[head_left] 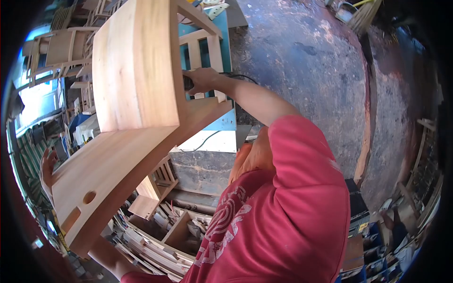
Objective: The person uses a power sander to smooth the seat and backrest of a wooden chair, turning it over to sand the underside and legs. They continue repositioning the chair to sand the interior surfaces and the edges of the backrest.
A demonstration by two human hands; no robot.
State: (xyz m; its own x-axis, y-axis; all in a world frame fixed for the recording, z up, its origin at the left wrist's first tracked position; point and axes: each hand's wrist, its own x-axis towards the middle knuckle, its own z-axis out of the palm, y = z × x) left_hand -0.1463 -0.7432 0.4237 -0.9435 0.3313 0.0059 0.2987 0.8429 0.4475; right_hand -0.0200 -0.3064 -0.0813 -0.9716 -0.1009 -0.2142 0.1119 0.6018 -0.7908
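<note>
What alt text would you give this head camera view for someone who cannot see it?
A person in a red printed shirt holds a pale wooden chair. The left hand grips the seat edge, and the right hand presses a dark corded tool against the frame. Stacked wood offcuts lie below.

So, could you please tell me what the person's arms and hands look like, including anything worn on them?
Both hands are bare: no gloves, rings or watch show on the right hand or the left hand. The forearms are uncovered too. A red short sleeve covers the right upper arm, part of a red T-shirt with a white printed design on it.
</note>
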